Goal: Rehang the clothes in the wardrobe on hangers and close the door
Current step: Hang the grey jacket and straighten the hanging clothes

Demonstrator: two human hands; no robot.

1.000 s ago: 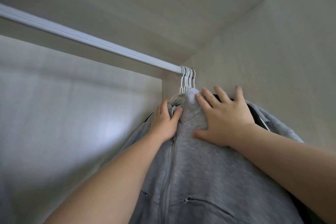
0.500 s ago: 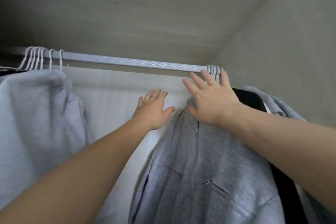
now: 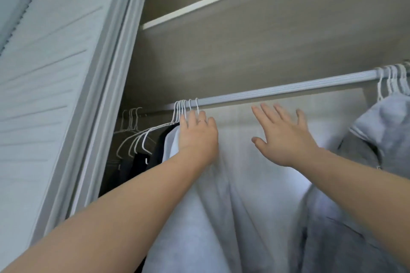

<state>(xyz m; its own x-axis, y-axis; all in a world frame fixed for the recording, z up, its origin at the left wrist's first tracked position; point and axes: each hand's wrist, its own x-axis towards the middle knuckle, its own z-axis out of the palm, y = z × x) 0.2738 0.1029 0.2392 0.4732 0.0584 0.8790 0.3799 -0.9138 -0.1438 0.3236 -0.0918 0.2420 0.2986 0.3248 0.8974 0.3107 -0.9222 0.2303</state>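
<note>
- left hand [image 3: 197, 137]: fingers straight, laid flat on the shoulder of the pale garment [image 3: 221, 217], tips up at the left hook bunch [image 3: 185, 107]. Not clearly gripping any hook.
- right hand [image 3: 282, 139]: wide open, fingers spread, holding nothing. It hangs in the bare gap of the rail [image 3: 277, 93]; can't tell if it touches the back panel.
- rail's long axis runs left to right, climbing to the right in this view. Hangers can only slide along that line.
- pale garment hangs directly under the left hand. Next to it on the left is a dark garment [image 3: 159, 148], then bare hangers [image 3: 135, 139].
- right hook bunch [image 3: 392, 80] with the grey hoodie [image 3: 366, 157] is well apart, off to the right of the right hand.
- key relation: the left bunch lies left of both hands and the left hand is on it, the right hand only near. Likely next: shift or sort that bunch along the rail.
- door [image 3: 51, 95] stands open at far left, nearer the left arm, not yet closed.
</note>
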